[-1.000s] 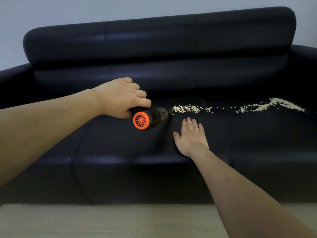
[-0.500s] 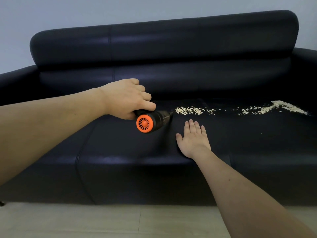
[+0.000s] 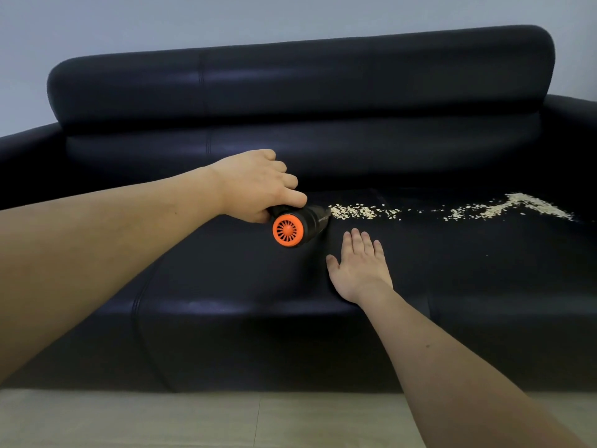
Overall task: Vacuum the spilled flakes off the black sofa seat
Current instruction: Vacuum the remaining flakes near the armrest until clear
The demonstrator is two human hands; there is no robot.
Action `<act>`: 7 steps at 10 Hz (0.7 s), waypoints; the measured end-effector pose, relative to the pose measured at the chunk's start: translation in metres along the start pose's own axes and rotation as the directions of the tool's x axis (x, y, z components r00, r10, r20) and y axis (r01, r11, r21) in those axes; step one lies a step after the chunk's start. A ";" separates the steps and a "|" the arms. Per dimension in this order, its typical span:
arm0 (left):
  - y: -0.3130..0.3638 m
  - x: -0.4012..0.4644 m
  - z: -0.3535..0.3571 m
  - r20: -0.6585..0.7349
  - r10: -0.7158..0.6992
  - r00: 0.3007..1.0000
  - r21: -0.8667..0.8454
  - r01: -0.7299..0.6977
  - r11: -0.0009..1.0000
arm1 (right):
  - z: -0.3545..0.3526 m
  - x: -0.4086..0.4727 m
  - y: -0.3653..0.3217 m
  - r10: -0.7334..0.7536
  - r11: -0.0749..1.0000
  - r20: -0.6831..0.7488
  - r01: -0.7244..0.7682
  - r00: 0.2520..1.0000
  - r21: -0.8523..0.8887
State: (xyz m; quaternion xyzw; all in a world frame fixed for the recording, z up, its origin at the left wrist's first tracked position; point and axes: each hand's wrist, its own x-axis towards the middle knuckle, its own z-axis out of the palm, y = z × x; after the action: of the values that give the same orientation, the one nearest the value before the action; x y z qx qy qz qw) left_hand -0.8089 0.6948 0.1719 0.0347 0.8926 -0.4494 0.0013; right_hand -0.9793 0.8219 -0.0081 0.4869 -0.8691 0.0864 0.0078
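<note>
the left hand (image 3: 255, 185) is wrapped tight around the handle of a small black handheld vacuum with a round orange vented end cap (image 3: 295, 225), fingers curled over the top and the thumb tucked underneath. the vacuum lies low over the seat of the glossy black leather sofa (image 3: 226, 270), its orange cap facing the camera and its dark nozzle pointing right, the tip meeting the near end of the trail of pale spilled flakes (image 3: 365, 211). that trail runs rightward along the back of the seat cushion, thinning in the middle and thickening again into a curved heap near the right armrest. the right hand (image 3: 360, 270) rests flat on the seat, palm down, fingers spread loosely and holding nothing, just in front of the flakes and just right of the vacuum, without touching either. a pale tiled floor (image 3: 161, 418) shows below the sofa's front edge.
</note>
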 end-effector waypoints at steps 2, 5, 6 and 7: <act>-0.004 0.004 -0.003 0.005 0.011 1.000 -0.025 -0.011 1.000 | -0.001 0.000 0.001 -0.004 1.000 0.009 0.004 1.000 0.003; -0.011 0.010 -0.006 0.079 -0.023 0.997 0.017 0.022 1.000 | -0.001 -0.002 0.000 0.002 1.000 0.009 -0.002 1.000 0.011; -0.014 0.012 -0.003 0.105 -0.063 0.992 0.037 0.060 0.998 | -0.001 -0.002 -0.001 0.003 1.000 0.010 -0.003 1.000 0.007; -0.017 0.013 0.001 0.131 -0.117 0.984 0.035 0.114 0.993 | -0.002 -0.002 0.000 0.000 1.000 0.015 0.000 1.000 0.008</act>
State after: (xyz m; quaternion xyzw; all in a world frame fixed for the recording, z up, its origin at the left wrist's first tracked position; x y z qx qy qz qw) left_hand -0.8225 0.6851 0.1845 -0.0470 0.8848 -0.4624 0.0340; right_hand -0.9786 0.8235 -0.0062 0.4876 -0.8688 0.0862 -0.0007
